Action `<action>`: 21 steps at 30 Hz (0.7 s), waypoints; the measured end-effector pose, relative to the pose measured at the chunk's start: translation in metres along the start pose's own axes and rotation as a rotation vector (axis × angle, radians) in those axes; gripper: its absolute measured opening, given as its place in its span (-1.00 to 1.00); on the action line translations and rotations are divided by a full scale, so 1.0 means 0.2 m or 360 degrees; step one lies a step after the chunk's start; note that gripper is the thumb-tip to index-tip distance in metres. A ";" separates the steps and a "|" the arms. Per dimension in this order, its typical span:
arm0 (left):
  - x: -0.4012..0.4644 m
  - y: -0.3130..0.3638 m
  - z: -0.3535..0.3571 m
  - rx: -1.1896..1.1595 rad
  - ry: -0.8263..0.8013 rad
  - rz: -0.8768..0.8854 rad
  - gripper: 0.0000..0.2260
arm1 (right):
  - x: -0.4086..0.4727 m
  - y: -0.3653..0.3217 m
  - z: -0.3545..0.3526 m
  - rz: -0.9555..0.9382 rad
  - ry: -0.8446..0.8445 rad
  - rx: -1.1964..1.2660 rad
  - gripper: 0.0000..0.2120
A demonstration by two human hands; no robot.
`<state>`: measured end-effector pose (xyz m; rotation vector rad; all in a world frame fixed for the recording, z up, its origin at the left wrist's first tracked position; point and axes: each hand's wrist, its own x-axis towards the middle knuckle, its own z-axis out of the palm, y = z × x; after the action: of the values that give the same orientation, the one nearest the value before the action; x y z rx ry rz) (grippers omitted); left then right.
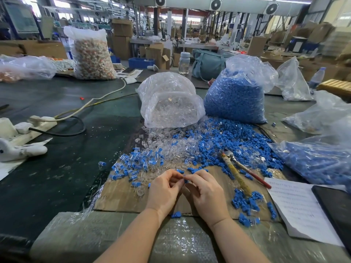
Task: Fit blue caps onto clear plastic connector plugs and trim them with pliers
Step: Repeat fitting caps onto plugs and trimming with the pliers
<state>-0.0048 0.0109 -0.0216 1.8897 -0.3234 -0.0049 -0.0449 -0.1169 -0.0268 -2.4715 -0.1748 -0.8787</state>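
Both hands meet over a cardboard sheet (121,196): left hand (163,190) and right hand (206,192) pinch one blue cap (185,180) between curled fingertips (any clear plug there is hidden). Pliers (237,172) lie just right, among loose caps on the dark factory table (66,168).

**One head-worn view, looking forward and down**

A single wide-angle camera sits on the person's head, facing forward and tilted down over the table (57,168). Both forearms enter from the bottom edge, close to the lens. The workshop's far end fills the top, bent by the wide lens.
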 end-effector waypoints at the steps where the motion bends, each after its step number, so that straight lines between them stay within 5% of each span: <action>1: 0.00 0.00 0.00 0.0007 0.0000 0.0000 -0.80 | 0.00 0.00 0.00 -0.0005 -0.0002 0.0001 -0.84; 9: 0.00 0.01 0.00 -0.0056 0.0014 -0.0086 -0.91 | 0.00 0.00 -0.02 0.0071 -0.0011 -0.0139 -0.70; 14: 0.01 0.03 0.00 -0.0057 0.0009 -0.0128 -0.92 | 0.06 0.07 -0.12 0.0400 0.0157 -0.0538 -0.67; 18: 0.03 0.05 -0.01 -0.0238 -0.0032 -0.0247 -0.90 | 0.14 0.21 -0.24 0.1098 -0.0296 -0.0982 -0.48; 21: 0.05 0.06 -0.01 -0.0271 -0.0040 -0.0307 -0.92 | 0.17 0.30 -0.30 0.1401 -0.0671 -0.0962 -0.38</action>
<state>0.0016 0.0071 -0.0082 1.7461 -0.1515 -0.1807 -0.0349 -0.2004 0.0079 -2.7827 1.0997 -0.0087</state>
